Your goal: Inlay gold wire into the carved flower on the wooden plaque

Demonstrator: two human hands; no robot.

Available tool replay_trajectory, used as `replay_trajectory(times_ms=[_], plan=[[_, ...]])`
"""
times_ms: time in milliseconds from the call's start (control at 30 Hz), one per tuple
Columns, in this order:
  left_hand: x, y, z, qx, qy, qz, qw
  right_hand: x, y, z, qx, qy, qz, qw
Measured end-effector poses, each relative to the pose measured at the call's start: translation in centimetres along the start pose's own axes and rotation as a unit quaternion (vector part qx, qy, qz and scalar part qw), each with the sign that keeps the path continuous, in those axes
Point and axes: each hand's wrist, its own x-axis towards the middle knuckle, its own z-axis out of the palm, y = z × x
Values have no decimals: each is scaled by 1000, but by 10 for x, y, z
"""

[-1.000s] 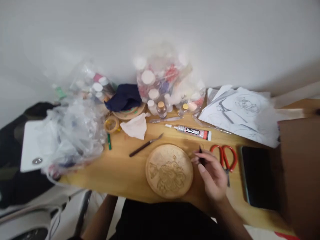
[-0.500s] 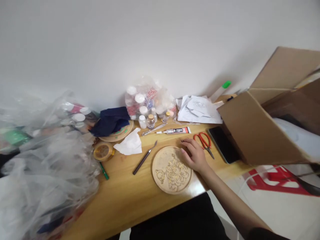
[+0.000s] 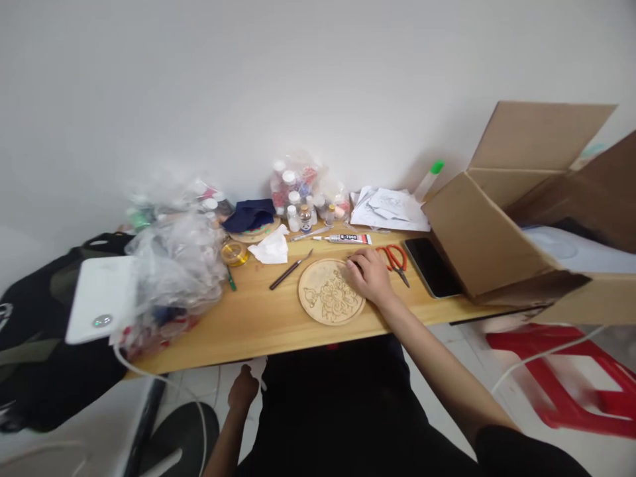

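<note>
My right hand (image 3: 370, 275) rests over the upper right edge of a round wooden board (image 3: 325, 308) with a raised, gold-lined flower pattern. Its fingers are bent together, and a small dark thing shows by the fingertips, too small to name. Just right of that hand lie scissors (image 3: 396, 257) with orange handles. Below the table's front edge hangs my left hand (image 3: 243, 387), its fingers curled closed; whatever may be in them is hidden. A dark-handled craft knife (image 3: 291, 270) lies left of the board. Behind it is a B-7000 glue tube (image 3: 350, 238).
A phone (image 3: 432, 267) and an open cardboard box (image 3: 467, 232) occupy the right side. Small bottles (image 3: 305, 218), papers (image 3: 390, 209), a tissue (image 3: 271, 247) and a wire spool (image 3: 234, 253) line the back. Plastic bags (image 3: 179, 265) and a white device (image 3: 102, 298) crowd the left.
The view has tipped down and drawn back, so my left hand now shows below the table. My right hand's fingers have curled more at the board's edge. The board stays on the table.
</note>
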Motion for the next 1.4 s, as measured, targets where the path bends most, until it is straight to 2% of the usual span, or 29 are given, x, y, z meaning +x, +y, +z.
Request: replay_trajectory(times_ms=[67,133,267,400,467,533,567,600,700,833,1000,1233,1400], plan=[[-4,-11,3,29,-17,-24,999,-3,-1,-2,13,12,7,1000],[-12,-18,-2,52,-34,-18,998,-5,-2,-5,21,27,15,999],[-45,-14,-32,53,-41,61,996,-7,4,-10,24,67,33,997],[-86,9,-73,1,-9,168,986,-7,15,-10,21,101,52,993],[-97,27,-93,-33,6,222,974,-7,20,-8,20,108,61,992],[-98,47,-110,-115,60,340,932,-7,24,-6,19,112,73,991],[-95,58,-117,-134,109,374,911,-7,25,-5,18,114,79,990],[-90,69,-123,-137,140,379,904,-7,26,-5,17,116,87,989],[-71,100,-130,-127,193,394,889,-8,27,-5,10,126,113,985],[-49,130,-126,-74,213,462,858,-10,28,-9,-10,151,158,976],[-17,157,-128,-27,195,537,820,-13,28,-10,-50,154,194,967],[37,186,-148,-27,197,603,773,-5,26,-17,-101,71,174,977],[52,197,-147,-48,207,613,761,31,28,-27,-146,-65,166,973]])
